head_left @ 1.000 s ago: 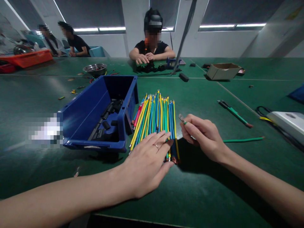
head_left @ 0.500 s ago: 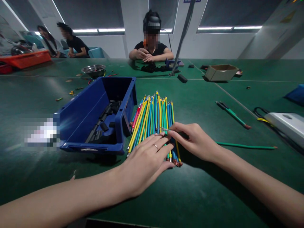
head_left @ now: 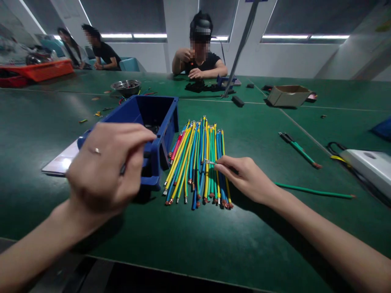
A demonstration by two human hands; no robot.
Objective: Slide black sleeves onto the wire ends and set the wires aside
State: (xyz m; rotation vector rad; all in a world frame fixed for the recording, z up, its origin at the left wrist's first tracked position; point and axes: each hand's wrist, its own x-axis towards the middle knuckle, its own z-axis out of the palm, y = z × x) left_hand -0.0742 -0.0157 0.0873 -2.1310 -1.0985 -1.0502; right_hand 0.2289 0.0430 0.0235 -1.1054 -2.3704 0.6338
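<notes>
My left hand (head_left: 104,162) is raised in front of the blue bin (head_left: 171,122), fingers curled inward. A small dark bit shows between its fingers, but I cannot make out what it is. A row of blue, yellow, green and red wires (head_left: 183,162) lies side by side on the table, right of the bin. Over the right part of this row, my right hand (head_left: 235,175) pinches a wire just behind its silver terminal lug (head_left: 209,162). A green wire (head_left: 314,190) comes out from behind the right wrist and stretches to the right, ending in bare copper.
Farther right lie a green wire with a black sleeve (head_left: 299,149) and a white device (head_left: 366,162). A metal bowl (head_left: 126,87), a cardboard box (head_left: 288,95) and a slanting grey post (head_left: 241,49) are farther back. Across the table sits a person (head_left: 201,57) at work.
My left hand has lifted off the wires and moved left, in front of the bin, with its fingers now curled. My right hand has stayed nearly in place, still pinching the wire.
</notes>
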